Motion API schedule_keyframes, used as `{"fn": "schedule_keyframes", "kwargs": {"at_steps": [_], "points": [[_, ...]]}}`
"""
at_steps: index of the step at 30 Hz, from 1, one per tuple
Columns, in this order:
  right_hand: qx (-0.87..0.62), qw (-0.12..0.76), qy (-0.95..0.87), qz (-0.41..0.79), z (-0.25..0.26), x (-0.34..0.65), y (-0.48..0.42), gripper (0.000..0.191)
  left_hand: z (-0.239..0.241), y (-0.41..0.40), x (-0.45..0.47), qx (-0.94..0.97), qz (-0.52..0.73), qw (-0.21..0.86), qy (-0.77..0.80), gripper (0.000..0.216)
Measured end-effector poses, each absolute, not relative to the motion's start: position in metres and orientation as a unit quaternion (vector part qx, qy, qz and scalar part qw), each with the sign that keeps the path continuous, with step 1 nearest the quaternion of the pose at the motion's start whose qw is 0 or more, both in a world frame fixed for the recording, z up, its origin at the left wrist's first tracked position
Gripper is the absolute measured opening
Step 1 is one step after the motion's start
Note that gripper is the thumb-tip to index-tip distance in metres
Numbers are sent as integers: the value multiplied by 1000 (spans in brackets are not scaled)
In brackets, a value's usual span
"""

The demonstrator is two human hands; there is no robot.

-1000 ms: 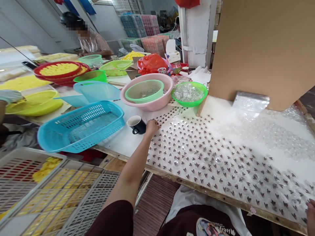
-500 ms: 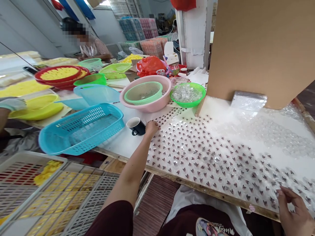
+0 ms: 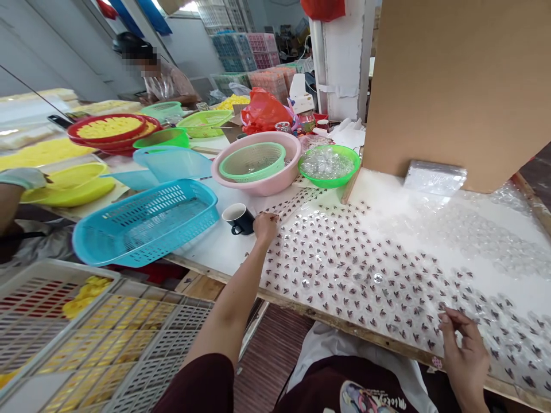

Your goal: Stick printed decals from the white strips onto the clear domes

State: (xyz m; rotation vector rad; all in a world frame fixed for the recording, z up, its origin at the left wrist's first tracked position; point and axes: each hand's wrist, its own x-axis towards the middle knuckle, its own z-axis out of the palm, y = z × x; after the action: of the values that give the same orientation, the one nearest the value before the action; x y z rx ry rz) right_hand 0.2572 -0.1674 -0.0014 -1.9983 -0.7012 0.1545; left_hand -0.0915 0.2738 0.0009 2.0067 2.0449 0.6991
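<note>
Small dark bird-like motifs on clear round pieces (image 3: 344, 264) cover much of the white tabletop. At the far left of this spread my left hand (image 3: 266, 226) is closed, its fingertips at a strip of the same dark motifs (image 3: 288, 203). Whatever it pinches is too small to make out. A dark mug with a white inside (image 3: 239, 218) stands right beside that hand. Over the near right part of the pieces is my right hand (image 3: 467, 347), thumb and forefinger brought together. Something tiny may be at its fingertips, but I cannot make it out.
A blue basket (image 3: 146, 223), a pink basin (image 3: 258, 186) with a green colander, and a green bowl of clear pieces (image 3: 329, 166) stand beyond. Cardboard (image 3: 451, 86) rises at the back right. White crates (image 3: 129, 344) sit lower left. Co-workers are at the left.
My right hand has moved left and a little away from me over the motif pieces. My left hand has stayed beside the mug, its fingers shifting slightly. The view has shifted slightly.
</note>
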Motion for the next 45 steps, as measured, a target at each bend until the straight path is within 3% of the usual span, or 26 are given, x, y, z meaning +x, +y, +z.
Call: {"fn": "schedule_keyframes", "kwargs": {"at_steps": [10, 17, 21, 25, 29, 32, 35, 39, 42, 45], "points": [[-704, 581, -344, 221, 41, 208, -98, 38, 65, 205, -49, 713, 344, 56, 608, 28], [-529, 601, -456, 389, 105, 167, -28, 37, 91, 74, 9, 836, 445, 40, 319, 13], [-539, 620, -446, 355, 110, 170, -20, 25, 92, 37, 30, 844, 458, 71, 270, 16], [-543, 615, -442, 364, 109, 184, -32, 26, 92, 25, 40, 828, 466, 165, 263, 23], [-515, 634, -423, 392, 114, 191, -40, 29, 98, 16, 42, 795, 451, 268, 304, 50], [-521, 627, -422, 397, 117, 194, -42, 30, 106, 8, 39, 780, 442, 316, 311, 47], [-579, 627, -434, 290, 121, 196, -47, 28, 116, 1, 34, 762, 448, 355, 303, 47], [-578, 580, -558, 137, 135, 197, -62, 48, 132, -11, 28, 746, 469, 383, 277, 38], [-509, 526, -657, 181, 144, 195, -74, 28, 144, -18, 24, 734, 468, 404, 281, 31], [-508, 562, -608, 238, 142, 190, -81, 10, 152, -18, 23, 733, 454, 394, 318, 25]]}}
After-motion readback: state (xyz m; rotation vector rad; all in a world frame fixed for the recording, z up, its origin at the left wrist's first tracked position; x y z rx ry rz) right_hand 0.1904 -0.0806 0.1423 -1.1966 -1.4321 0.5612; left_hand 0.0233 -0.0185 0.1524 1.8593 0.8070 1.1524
